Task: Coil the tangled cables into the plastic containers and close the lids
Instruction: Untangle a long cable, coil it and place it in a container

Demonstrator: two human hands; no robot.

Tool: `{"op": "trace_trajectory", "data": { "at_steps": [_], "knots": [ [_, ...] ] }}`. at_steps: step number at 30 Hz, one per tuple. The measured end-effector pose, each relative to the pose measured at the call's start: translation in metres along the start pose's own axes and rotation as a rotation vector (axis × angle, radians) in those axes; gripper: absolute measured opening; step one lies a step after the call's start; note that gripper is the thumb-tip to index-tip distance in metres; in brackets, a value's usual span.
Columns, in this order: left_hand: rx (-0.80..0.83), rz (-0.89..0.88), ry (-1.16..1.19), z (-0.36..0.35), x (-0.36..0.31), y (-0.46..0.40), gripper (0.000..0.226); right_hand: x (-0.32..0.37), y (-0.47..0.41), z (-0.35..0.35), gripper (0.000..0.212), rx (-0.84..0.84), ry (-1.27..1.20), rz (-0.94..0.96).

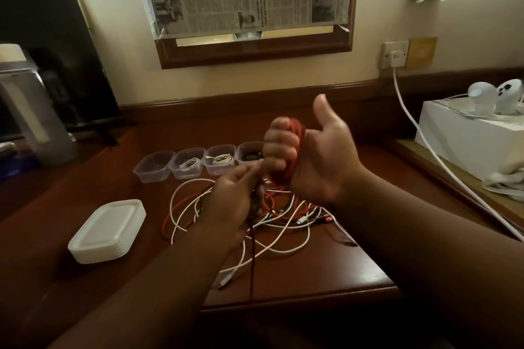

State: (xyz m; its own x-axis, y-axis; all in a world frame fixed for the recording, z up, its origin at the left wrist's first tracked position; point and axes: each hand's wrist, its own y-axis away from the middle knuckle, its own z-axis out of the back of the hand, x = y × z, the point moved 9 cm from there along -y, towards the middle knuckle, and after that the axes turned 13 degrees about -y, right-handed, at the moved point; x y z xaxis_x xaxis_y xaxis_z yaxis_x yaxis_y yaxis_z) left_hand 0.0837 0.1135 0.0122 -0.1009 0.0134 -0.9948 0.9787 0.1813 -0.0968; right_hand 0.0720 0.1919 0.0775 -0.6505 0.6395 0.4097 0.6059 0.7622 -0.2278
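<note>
A red cable is wound in loops around the fingers of my right hand, which is raised above the table with its thumb up and fingers curled over the coil. My left hand pinches the loose red strand just below, and that strand hangs down toward the table edge. Under both hands lies a tangle of white and red cables. Behind it stands a row of clear plastic containers: the leftmost is empty, two hold white cables, and one holds a dark cable. A stack of white lids sits front left.
The brown wooden table ends at a front edge close to me. A white box with white controllers stands at the right. A white power cord runs from the wall socket across the right side. A grey appliance stands far left.
</note>
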Motion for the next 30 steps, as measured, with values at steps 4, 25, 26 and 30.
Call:
{"op": "trace_trajectory", "data": {
  "at_steps": [4, 25, 26, 30],
  "knots": [
    [0.099, -0.064, -0.427, -0.012, 0.000, 0.009, 0.016, 0.052, 0.003, 0.007, 0.059, -0.141, 0.564, 0.486],
    [0.068, -0.164, -0.562, -0.013, -0.010, 0.010, 0.018, 0.048, 0.008, 0.008, 0.055, -0.158, 0.496, 0.483],
    [0.066, -0.226, -0.692, -0.013, -0.016, 0.010, 0.016, 0.059, 0.013, 0.007, 0.051, -0.215, 0.778, 0.576],
    [-0.027, -0.517, -0.957, 0.001, -0.057, 0.010, 0.011, 0.050, 0.013, 0.015, 0.050, -0.416, 1.850, 0.413]
  ]
}}
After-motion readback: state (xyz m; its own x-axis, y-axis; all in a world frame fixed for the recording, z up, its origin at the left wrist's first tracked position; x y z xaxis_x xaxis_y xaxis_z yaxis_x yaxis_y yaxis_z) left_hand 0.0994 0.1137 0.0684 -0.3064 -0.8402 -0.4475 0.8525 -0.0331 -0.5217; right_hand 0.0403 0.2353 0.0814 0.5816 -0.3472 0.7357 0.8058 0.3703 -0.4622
